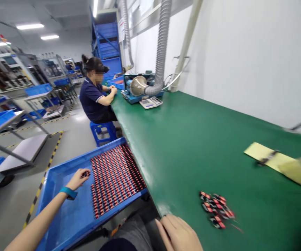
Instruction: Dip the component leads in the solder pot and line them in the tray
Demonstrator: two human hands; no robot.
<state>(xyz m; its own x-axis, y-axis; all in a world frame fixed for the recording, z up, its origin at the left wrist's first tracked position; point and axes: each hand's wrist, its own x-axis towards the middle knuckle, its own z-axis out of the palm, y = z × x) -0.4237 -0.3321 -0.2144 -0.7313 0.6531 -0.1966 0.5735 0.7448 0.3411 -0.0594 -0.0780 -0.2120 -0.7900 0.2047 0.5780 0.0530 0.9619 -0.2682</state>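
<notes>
My left hand (pixel 78 179) is over the blue tray (pixel 61 212), its fingers closed on a small dark part with a reddish bit (pixel 85 174). Just right of that hand, tight rows of small red-and-black cylindrical parts (pixel 111 177) fill the tray's right side; darker ones line the far right rows. A blue band circles my left wrist. My right hand (pixel 180 233) is at the near edge of the green table (pixel 166 146), fingers curled and partly hidden; I cannot make out what they hold. Beyond it lies a loose pile of similar red-and-black parts (pixel 215 207), blurred.
A yellow strip (pixel 268 157) with a dark object across it lies at the table's right. A calculator-like device (pixel 151 102) and a blue machine (pixel 132 94) under a grey hose (pixel 162 48) stand farther back. A co-worker (pixel 94 90) sits on a blue stool (pixel 102 132).
</notes>
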